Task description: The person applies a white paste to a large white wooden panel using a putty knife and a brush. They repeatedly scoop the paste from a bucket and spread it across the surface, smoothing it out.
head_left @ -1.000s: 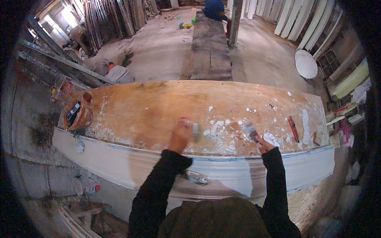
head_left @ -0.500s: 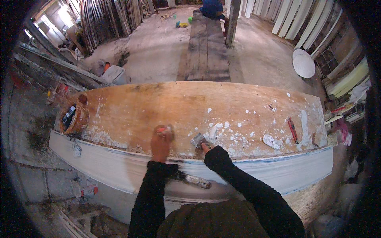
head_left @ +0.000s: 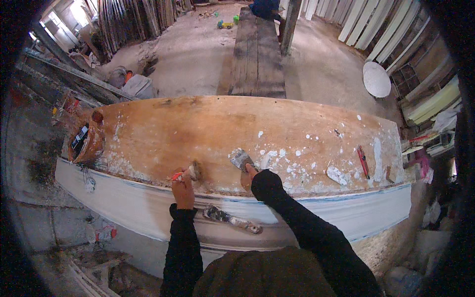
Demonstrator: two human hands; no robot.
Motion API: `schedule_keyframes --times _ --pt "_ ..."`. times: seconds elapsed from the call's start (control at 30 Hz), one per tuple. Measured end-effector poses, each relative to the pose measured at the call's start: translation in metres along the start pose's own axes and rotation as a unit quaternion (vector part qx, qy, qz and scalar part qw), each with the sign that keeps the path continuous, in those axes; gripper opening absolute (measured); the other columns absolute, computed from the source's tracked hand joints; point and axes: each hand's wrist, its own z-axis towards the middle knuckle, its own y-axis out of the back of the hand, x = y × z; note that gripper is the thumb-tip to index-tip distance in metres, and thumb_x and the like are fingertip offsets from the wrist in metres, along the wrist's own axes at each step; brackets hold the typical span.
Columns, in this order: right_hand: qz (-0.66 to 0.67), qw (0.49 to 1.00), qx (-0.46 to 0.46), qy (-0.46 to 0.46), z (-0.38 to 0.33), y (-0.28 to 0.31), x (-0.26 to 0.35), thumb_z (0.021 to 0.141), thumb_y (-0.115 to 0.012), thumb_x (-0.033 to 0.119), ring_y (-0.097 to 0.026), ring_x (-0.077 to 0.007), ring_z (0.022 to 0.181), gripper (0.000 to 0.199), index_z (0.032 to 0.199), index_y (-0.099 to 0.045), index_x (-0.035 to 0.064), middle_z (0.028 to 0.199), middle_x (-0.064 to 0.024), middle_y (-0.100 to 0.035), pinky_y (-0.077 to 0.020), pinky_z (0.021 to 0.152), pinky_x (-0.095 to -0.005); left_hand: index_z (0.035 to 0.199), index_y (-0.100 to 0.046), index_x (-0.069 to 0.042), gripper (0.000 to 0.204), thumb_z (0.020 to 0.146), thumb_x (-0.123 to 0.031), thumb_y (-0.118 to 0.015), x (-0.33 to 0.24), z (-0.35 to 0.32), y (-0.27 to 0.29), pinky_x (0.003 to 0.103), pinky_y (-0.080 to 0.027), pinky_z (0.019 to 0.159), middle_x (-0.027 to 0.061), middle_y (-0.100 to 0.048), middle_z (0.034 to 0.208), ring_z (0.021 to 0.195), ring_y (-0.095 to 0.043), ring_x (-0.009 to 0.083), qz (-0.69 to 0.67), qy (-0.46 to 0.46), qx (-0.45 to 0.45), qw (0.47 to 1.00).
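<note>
My right hand (head_left: 248, 178) is closed around the handle of a putty knife (head_left: 240, 158). Its broad, white-smeared blade lies over the wooden board (head_left: 217, 128). To the left, my left hand (head_left: 183, 192) grips a small red and tan tool (head_left: 194, 171) near the board's front edge; its exact kind is unclear. Below the hands, a paint-spattered hand tool (head_left: 232, 219) lies on the pale moulding (head_left: 346, 213) along the front. White spots and flakes mark the board, mostly on the right.
An orange-brown container (head_left: 91, 146) with a black item stands at the board's left end. A red utility knife (head_left: 363, 162) lies at the right. Beyond, a person (head_left: 267, 9) sits at the far end of a plank bench (head_left: 257, 59), beside a post (head_left: 290, 29).
My left hand has drawn back toward me and to the left with its tool. The putty knife has shifted slightly left and away. The tool on the moulding shows more fully.
</note>
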Motion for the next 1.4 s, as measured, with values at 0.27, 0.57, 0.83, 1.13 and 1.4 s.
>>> schedule_keyframes --times 0.27,0.57,0.83,1.13,1.4 --pt "0.071 0.972 -0.222 0.013 -0.027 -0.013 -0.011 0.067 -0.044 0.02 -0.05 -0.0274 0.062 0.015 0.069 -0.057 0.0121 0.062 -0.009 -0.052 -0.0406 0.061 -0.04 0.082 -0.047 0.001 0.022 0.082 -0.022 -0.044 0.0 -0.001 -0.008 0.029 -0.038 0.061 0.0099 -0.047 0.077 0.068 -0.046 0.0185 0.049 -0.019 0.015 0.999" --pt "0.082 0.982 -0.167 -0.01 -0.015 -0.023 -0.028 0.07 -0.046 0.021 -0.05 -0.0243 0.062 0.015 0.078 -0.055 0.0128 0.064 -0.0079 -0.052 -0.0403 0.061 -0.0366 0.085 -0.046 -0.001 0.02 0.083 -0.021 -0.045 -0.01 0.006 -0.008 0.028 -0.038 0.056 0.0072 -0.046 0.071 0.063 -0.045 0.0153 0.09 -0.004 0.052 0.995" --pt "0.079 0.985 -0.147 -0.053 0.001 0.001 -0.065 0.072 -0.048 0.023 -0.049 -0.0216 0.062 0.018 0.086 -0.054 0.0135 0.066 -0.0068 -0.053 -0.0401 0.061 -0.0337 0.088 -0.045 -0.002 0.02 0.084 -0.022 -0.045 -0.02 0.001 -0.015 0.024 -0.04 0.056 0.0055 -0.049 0.077 0.065 -0.047 0.013 -0.049 0.04 0.023 0.998" --pt "0.081 0.985 -0.131 -0.073 0.022 0.013 -0.075 0.074 -0.05 0.024 -0.049 -0.0185 0.062 0.023 0.095 -0.052 0.0142 0.068 -0.0057 -0.053 -0.0399 0.061 -0.0303 0.091 -0.045 -0.002 0.024 0.084 -0.026 -0.044 -0.046 0.035 -0.026 0.026 -0.048 0.062 0.0056 -0.049 0.08 0.072 -0.052 0.0122 -0.119 0.069 0.045 0.99" --pt "0.074 0.989 -0.118 -0.056 0.061 0.026 -0.075 0.076 -0.052 0.025 -0.049 -0.0157 0.062 0.029 0.103 -0.051 0.0149 0.07 -0.0047 -0.054 -0.0397 0.062 -0.0273 0.091 -0.045 -0.001 0.025 0.084 -0.025 -0.043 -0.035 0.038 -0.048 0.025 -0.043 0.056 0.0057 -0.05 0.071 0.066 -0.051 0.0111 -0.053 0.06 0.152 0.985"
